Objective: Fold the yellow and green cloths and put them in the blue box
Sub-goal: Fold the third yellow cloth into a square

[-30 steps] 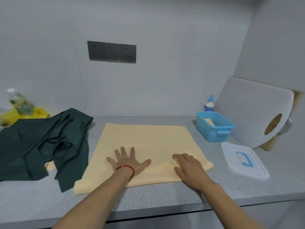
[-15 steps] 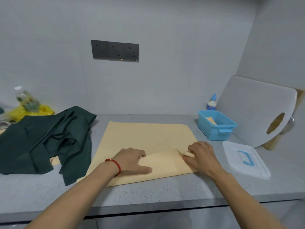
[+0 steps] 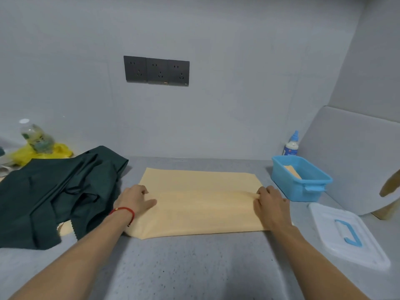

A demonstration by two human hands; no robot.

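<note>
On the grey counter (image 3: 194, 267), near its front edge and about midway along it, the yellow cloth (image 3: 201, 198) lies partly folded, its near flap doubled over toward the wall, its long axis running left to right, parallel to the front edge. The left hand (image 3: 135, 200) pinches the flap's left end with curled fingers; the right hand (image 3: 270, 202) grips the right end the same way. A clear lid (image 3: 346, 237) lies toward the right edge. The green cloth (image 3: 58, 195) sits crumpled at the left, touching the yellow cloth. Farther back on the right, the blue box (image 3: 303, 182) stands open, a yellowish piece inside.
</note>
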